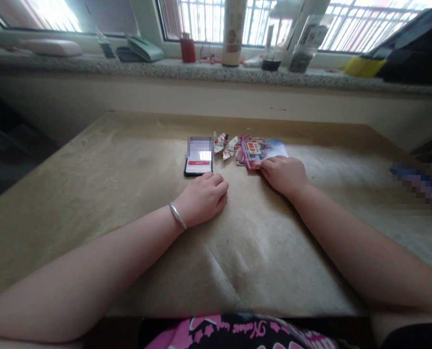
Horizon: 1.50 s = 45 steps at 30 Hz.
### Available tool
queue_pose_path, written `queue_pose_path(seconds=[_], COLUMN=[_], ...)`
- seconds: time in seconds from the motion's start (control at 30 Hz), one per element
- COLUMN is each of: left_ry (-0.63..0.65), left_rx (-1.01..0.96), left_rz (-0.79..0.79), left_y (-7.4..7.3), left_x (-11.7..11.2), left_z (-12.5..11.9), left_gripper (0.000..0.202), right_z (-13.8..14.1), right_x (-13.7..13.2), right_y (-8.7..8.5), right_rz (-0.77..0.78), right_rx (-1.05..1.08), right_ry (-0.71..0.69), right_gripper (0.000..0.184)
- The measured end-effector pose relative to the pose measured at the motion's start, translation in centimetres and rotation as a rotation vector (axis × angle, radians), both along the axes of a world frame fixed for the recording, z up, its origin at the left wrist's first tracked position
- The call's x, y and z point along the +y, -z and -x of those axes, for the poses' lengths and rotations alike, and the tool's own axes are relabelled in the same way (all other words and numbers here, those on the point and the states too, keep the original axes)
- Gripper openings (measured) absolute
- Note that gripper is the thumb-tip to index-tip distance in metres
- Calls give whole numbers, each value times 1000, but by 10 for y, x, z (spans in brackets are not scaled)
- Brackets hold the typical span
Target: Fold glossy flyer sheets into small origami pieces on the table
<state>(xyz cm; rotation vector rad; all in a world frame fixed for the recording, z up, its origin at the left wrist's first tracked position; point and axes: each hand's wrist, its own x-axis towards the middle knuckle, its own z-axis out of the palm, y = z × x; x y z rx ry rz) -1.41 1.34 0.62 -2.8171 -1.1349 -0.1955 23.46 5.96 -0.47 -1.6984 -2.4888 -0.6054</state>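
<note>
My left hand, with a silver bangle on its wrist, rests on the table with the fingers curled in and nothing visible in them. Just beyond its knuckles lies a smartphone, screen up and partly blurred. My right hand is closed at the near edge of a small stack of colourful printed leaflets, its fingertips pressed on the paper. Between phone and leaflets sit two folded paper pieces, white with red print and pointed corners.
A tan, slightly creased cover lies over the table. Behind it, the stone windowsill holds a red container, a tall cylinder, clear containers and a yellow object. A blurred item lies at the right edge.
</note>
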Motion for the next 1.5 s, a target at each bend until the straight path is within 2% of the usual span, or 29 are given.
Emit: queue_pose_path(seconds=[0.13,0.3,0.53,0.7,0.83,1.0,1.1,1.33,1.5], left_ry=[1,0,15,19,14,4,8,21,37], left_rx=[-3,2,-7,-24,-34,-164,-234,-223,-153], left_rz=[11,15,-3,-15,1,15,9,-13,50], left_y=[-1,0,1,2,1,4,8,9,10], left_x=[-1,0,2,2,1,3,3,3,5], left_z=[0,1,1,2,1,1,2,3,3], left_gripper=[23,24,23,22,22,21,28,35,42], right_z=[-2,-7,-18,-21,-18,-17,-17,-17,-22], right_x=[-4,-14,-28,-26,-27,-32,-32,-28,-27], right_y=[1,5,6,7,2,-1,0,-6,-9], right_rz=[9,-53,-35,91,151,263,345,540,677], right_rx=[5,-1,151,273,342,473,546,650,615], right_ry=[-33,-68,-70,-285,-400,-568,-644,-830,-868], right_gripper=[32,32,21,21,20,17,16,14,14])
